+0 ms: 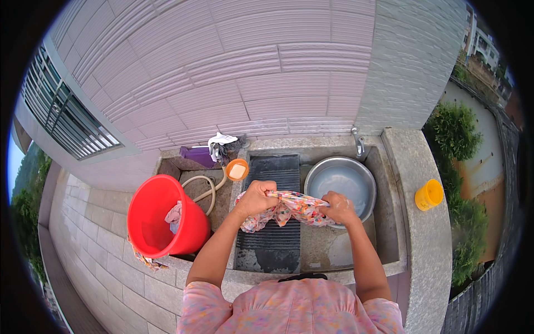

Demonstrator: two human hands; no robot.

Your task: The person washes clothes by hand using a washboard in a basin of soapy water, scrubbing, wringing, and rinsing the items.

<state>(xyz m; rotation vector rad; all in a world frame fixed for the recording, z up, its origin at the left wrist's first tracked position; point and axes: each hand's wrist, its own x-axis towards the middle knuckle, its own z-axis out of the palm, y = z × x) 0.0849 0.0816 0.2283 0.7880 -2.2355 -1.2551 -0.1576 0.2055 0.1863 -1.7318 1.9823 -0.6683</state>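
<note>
A wet, colourful patterned cloth (pixel 288 208) is stretched between my hands above a ridged dark washboard slab (pixel 269 246) set in a stone sink. My left hand (pixel 256 199) grips its left end, with folds hanging below. My right hand (pixel 338 207) holds the other end, over the near rim of a metal basin (pixel 340 183) of cloudy water. Up and left of my left hand, an orange bowl (pixel 237 169) with a pale bar of soap sits on the sink's divider.
A red bucket (pixel 167 217) with a pink cloth inside stands at left, near a coiled hose (pixel 200 178). A faucet (pixel 358 144) rises behind the basin. A yellow cup (pixel 429 195) stands on the right ledge. White and dark cloths (pixel 221 146) lie beside a purple item (pixel 199 157).
</note>
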